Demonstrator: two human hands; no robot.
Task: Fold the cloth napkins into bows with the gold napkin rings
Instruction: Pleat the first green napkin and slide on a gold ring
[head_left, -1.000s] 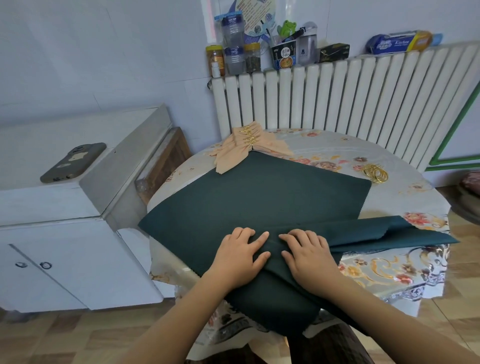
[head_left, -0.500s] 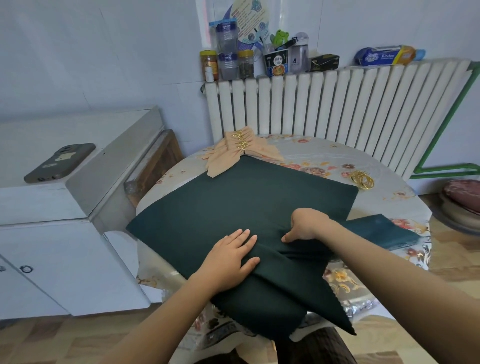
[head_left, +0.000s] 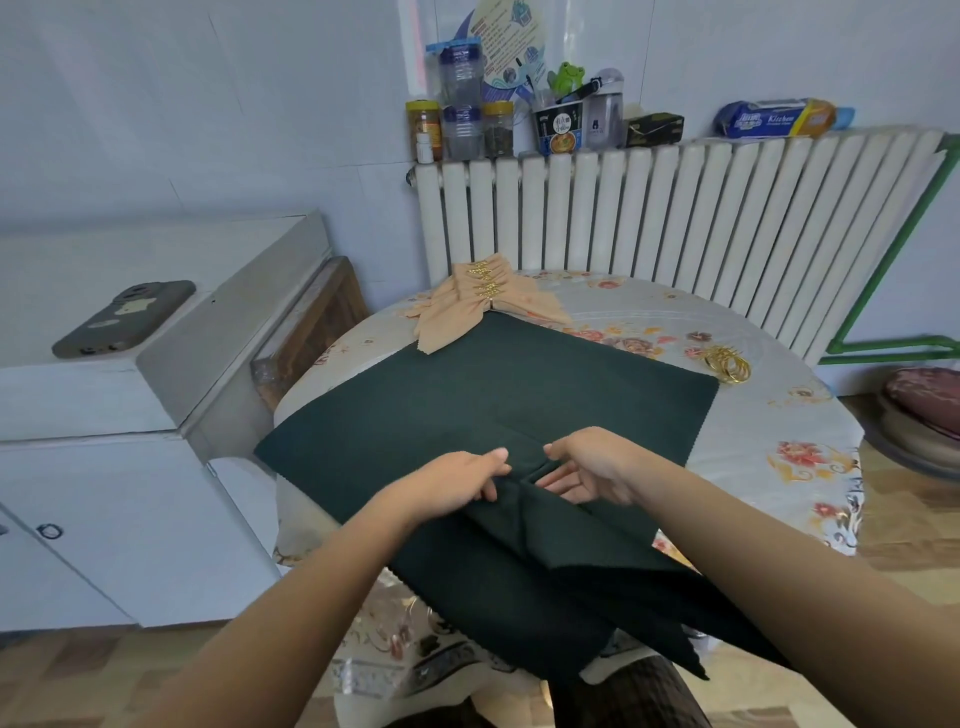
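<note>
Head view: you look forward and down from close above the table (head_left: 779, 415), facing the radiator (head_left: 675, 218) behind it.

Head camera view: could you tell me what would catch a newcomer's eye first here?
The dark green napkin dominates, spread across the floral table, with the left hand and right hand pinching its folds near the front edge. Behind it lie finished peach bows; spare gold rings sit on the right.

round floral-cloth table (head_left: 810, 467) | dark green napkin (head_left: 467, 410) centre | peach bows (head_left: 480, 301) 12 o'clock | gold rings (head_left: 728, 365) 2 o'clock
</note>
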